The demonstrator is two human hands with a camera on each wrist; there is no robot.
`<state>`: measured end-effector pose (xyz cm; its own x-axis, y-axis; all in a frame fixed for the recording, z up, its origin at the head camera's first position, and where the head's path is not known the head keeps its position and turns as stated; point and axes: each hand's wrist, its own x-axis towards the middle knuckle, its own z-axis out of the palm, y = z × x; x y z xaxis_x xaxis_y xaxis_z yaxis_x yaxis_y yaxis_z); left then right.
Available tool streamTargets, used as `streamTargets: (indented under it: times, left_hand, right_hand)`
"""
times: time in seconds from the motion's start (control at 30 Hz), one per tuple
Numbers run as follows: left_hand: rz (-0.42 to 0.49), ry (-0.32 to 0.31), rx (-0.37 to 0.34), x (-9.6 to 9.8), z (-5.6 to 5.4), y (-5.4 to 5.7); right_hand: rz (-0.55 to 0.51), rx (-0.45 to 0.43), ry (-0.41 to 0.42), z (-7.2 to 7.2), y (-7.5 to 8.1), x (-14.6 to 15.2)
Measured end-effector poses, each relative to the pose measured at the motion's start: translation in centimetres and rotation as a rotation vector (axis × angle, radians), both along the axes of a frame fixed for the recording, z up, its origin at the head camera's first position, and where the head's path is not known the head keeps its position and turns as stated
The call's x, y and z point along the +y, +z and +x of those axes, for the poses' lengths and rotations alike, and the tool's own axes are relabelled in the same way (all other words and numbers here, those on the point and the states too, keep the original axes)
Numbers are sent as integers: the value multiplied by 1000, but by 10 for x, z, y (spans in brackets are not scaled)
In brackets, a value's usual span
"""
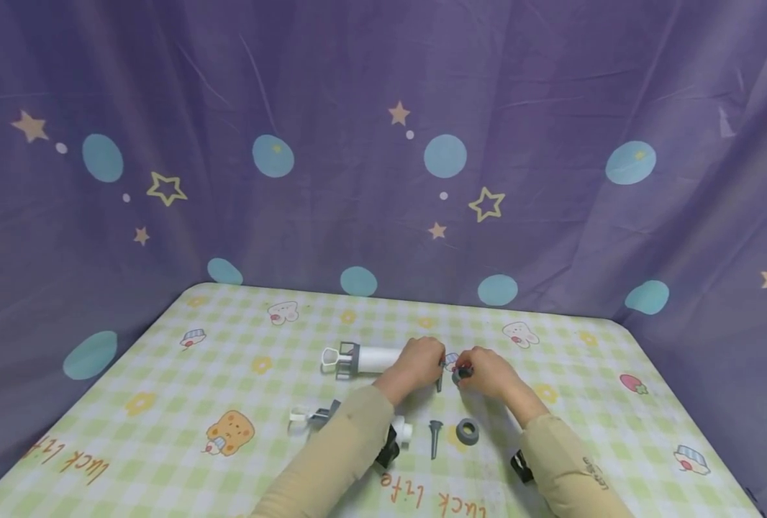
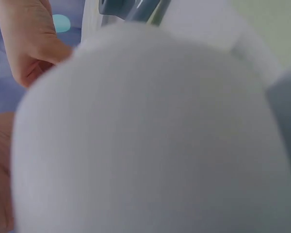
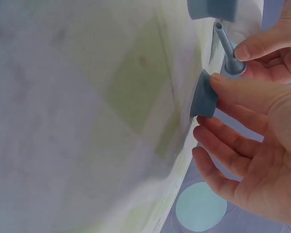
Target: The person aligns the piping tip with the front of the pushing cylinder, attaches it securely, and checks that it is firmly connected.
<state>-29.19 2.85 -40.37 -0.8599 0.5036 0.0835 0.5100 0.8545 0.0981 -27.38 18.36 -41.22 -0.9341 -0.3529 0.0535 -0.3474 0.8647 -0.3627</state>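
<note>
In the head view, my left hand (image 1: 420, 362) is over the right end of a white tube (image 1: 377, 359) with a grey frame and white handle. It pinches a grey tapered nozzle (image 3: 226, 46) by the flared base between thumb and fingers, narrow end pointing away. Just to the right, my right hand (image 1: 490, 374) holds a grey ring (image 3: 204, 97) on edge, thumb on one side and fingertips on the other. The ring and nozzle are apart. A large blurred white tube (image 2: 150, 136) blocks most of the left wrist view.
Nearer me lie a second grey nozzle (image 1: 434, 437) and a second grey ring (image 1: 468, 441). Left of them is another tube with a white handle (image 1: 300, 414), mostly hidden by my left sleeve (image 1: 338, 453). A purple curtain (image 1: 357, 86) hangs behind the checked tablecloth (image 1: 260, 396).
</note>
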Motion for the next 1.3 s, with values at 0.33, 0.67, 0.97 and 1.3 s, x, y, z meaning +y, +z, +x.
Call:
streamTargets:
  times: [0.33,0.67,0.97,1.3]
  left_hand:
    - [31,1,44,-9,5,10]
    - [113,34,123,-27,12,23]
    - [208,53,92,-43,19,30]
    - [457,130,24,-57,22,26]
  right_hand:
    - [-93,55,-4,5,0,0]
    - [-223,56,-35,12,1,-5]
    - [-312,78,-23,20,6,-10]
    - [-422,82,-27,21,3,-17]
